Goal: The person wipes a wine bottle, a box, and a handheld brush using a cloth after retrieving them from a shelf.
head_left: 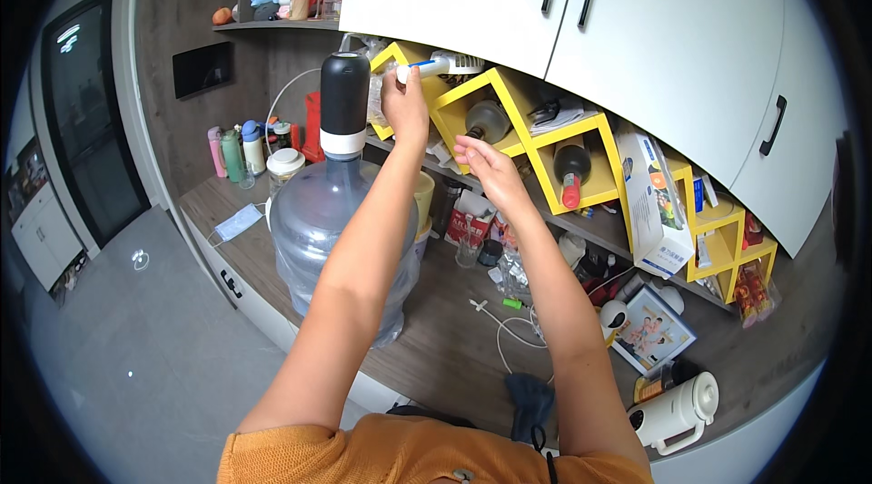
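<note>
My left hand is raised to the yellow zigzag rack and grips a white tube-shaped bottle with a blue band that lies on the rack's top edge. My right hand hovers open just below and to the right, fingers spread, holding nothing, in front of a dark bottle lying in a rack cell. A large clear water jug with a black and white pump top stands on the counter under my left forearm.
White upper cabinets hang above the rack. The wooden counter carries a white kettle, a picture frame, a white cable, a face mask, small bottles at far left and a tall white carton.
</note>
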A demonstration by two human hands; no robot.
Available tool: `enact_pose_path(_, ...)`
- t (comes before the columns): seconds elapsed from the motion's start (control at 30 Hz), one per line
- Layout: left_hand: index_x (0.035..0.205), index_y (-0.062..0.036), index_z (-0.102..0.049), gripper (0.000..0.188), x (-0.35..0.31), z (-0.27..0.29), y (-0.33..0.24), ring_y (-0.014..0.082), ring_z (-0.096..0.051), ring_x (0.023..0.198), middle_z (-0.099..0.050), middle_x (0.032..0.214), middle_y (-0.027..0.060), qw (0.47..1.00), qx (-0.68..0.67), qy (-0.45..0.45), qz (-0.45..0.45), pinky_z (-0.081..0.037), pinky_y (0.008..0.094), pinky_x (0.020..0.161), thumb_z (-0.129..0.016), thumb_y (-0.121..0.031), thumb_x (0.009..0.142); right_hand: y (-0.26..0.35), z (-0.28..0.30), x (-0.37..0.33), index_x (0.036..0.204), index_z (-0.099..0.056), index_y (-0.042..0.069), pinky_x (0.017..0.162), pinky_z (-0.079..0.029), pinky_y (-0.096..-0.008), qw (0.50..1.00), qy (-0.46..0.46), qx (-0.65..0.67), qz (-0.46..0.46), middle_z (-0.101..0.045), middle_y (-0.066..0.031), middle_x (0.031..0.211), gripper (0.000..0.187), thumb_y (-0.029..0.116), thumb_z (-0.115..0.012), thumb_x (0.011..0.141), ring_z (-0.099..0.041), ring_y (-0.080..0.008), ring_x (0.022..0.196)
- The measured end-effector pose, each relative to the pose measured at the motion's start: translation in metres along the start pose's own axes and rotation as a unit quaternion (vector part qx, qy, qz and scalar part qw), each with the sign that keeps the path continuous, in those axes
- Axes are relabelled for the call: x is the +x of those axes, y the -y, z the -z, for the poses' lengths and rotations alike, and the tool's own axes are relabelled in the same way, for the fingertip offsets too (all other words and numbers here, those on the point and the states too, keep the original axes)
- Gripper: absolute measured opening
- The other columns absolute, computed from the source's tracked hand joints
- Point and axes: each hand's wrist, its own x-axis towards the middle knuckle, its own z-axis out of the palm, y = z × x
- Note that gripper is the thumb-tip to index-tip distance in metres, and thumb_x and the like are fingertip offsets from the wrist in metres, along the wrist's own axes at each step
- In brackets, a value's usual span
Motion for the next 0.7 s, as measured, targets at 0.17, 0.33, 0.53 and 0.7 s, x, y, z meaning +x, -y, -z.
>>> enact_pose_path(0.17, 0.097, 0.0008, -0.057, 0.030, -0.006, 0.005, 0.019, 0.0269, -0.054, 0.072, -0.057, 0.083, 0.0154, 0.991, 0.123, 0.044, -0.001, -0.042, 0.0366, 0.067, -0.058, -0.026, 0.085, -0.008, 0.002, -0.011, 0.120, -0.051, -0.003, 0.083, -0.045, -0.0262, 1.000, -0.002, 0.017, -0.006, -0.062, -0.0118, 0.107, 0.035, 0.018, -0.047, 0.094, -0.059, -0.0152, 0.094)
enact_pose_path(0.33, 0.105, -0.0005, -0.057, 0.034, 0.004, 0.001, 0.026, 0.0297, -0.056, 0.069, -0.059, 0.077, 0.0180, 0.997, 0.075, 0.010, 0.009, -0.043, 0.0397, 0.068, -0.055, -0.028, 0.086, -0.012, -0.003, -0.019, 0.119, -0.053, -0.001, 0.080, -0.046, -0.0260, 0.999, 0.015, -0.007, -0.028, -0.063, -0.0113, 0.104, 0.032, 0.016, -0.047, 0.093, -0.060, -0.0145, 0.091)
enact_pose_path(0.53, 0.113, 0.0007, -0.054, 0.040, 0.005, 0.002, 0.020, 0.0263, -0.056, 0.064, -0.058, 0.074, 0.0161, 0.993, 0.095, 0.048, 0.050, -0.044, 0.0381, 0.063, -0.054, -0.029, 0.086, -0.023, -0.010, -0.030, 0.116, -0.056, -0.002, 0.080, -0.047, -0.0258, 0.999, 0.000, -0.003, -0.042, -0.064, -0.0118, 0.102, 0.030, 0.014, -0.049, 0.091, -0.061, -0.0140, 0.088)
enact_pose_path(0.7, 0.112, 0.0052, -0.053, 0.044, 0.004, 0.003, 0.023, 0.0218, -0.056, 0.060, -0.056, 0.070, 0.0129, 0.995, 0.033, 0.046, 0.081, -0.044, 0.0347, 0.059, -0.054, -0.031, 0.087, -0.020, -0.015, -0.044, 0.120, -0.053, -0.002, 0.084, -0.045, -0.0262, 0.997, 0.033, -0.002, -0.068, -0.062, -0.0100, 0.105, 0.033, 0.018, -0.048, 0.094, -0.059, -0.0135, 0.091)
